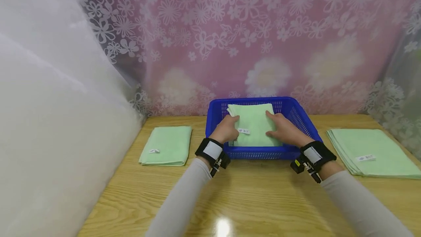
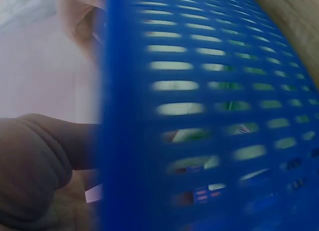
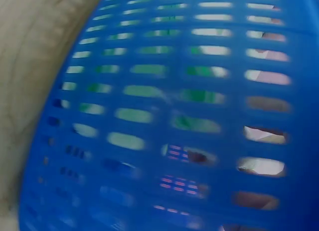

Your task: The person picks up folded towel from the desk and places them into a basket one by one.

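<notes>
A folded light green towel (image 1: 254, 120) with a small white label lies inside a blue plastic basket (image 1: 263, 153). My left hand (image 1: 227, 129) holds the towel's left edge, its fingertips near the label. On the opposite side my right hand (image 1: 287, 129) grips the right part of the towel, with thumb and forefinger spread over its top. The remaining fingers of both hands are hidden. In the left wrist view, a thumb (image 2: 75, 138) reaches behind the basket's rim. The slotted basket wall (image 3: 164, 101) fills most of the right wrist view, with green showing through.
On the wooden table (image 1: 263, 196), one folded green towel (image 1: 167, 143) lies left of the basket and other folded green cloth (image 1: 378, 151) lies to its right. A flowered pink curtain (image 1: 230, 46) hangs behind, and a white sheet (image 1: 59, 101) stands along the left.
</notes>
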The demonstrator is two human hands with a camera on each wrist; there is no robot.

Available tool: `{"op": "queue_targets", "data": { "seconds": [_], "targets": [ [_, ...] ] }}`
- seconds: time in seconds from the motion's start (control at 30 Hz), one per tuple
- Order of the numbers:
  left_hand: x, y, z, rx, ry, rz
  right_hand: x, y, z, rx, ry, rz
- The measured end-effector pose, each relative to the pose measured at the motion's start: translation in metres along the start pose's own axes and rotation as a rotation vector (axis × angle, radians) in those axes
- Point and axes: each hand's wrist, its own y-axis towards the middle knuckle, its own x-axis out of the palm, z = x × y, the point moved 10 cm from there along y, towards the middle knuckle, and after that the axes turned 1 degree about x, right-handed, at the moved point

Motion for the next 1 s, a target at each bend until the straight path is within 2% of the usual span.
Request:
{"op": "queue_targets", "data": {
  "seconds": [0.17, 0.27, 0.4, 0.53, 0.63, 0.73, 0.8, 0.9, 1.0],
  "targets": [
    [0.010, 0.000, -0.003, 0.014, 0.149, -0.001, 0.007, 0.000, 0.004, 0.011, -0.003, -0.035],
    [0.013, -0.001, -0.006, 0.028, 0.203, -0.006, 0.011, 0.001, 0.004, 0.025, 0.009, -0.070],
    [0.015, -0.002, -0.011, 0.024, 0.216, -0.014, 0.013, 0.001, 0.003, 0.026, -0.006, -0.082],
    [0.011, -0.004, -0.013, 0.011, 0.229, 0.035, 0.008, -0.002, 0.004, 0.028, -0.080, -0.027],
    [0.006, -0.006, -0.008, 0.016, 0.250, 0.083, 0.003, -0.005, 0.006, 0.065, -0.131, 0.000],
    [0.007, -0.005, -0.006, 0.030, 0.253, 0.089, 0.005, -0.006, 0.011, 0.127, -0.171, -0.040],
    [0.010, -0.005, -0.009, 0.020, 0.247, 0.064, 0.011, -0.006, 0.015, 0.144, -0.197, -0.096],
    [0.018, -0.004, -0.017, -0.001, 0.255, -0.007, 0.020, -0.007, 0.016, 0.142, -0.219, -0.172],
    [0.025, -0.004, -0.022, -0.005, 0.292, -0.081, 0.025, -0.007, 0.015, 0.132, -0.210, -0.204]
  ]
}}
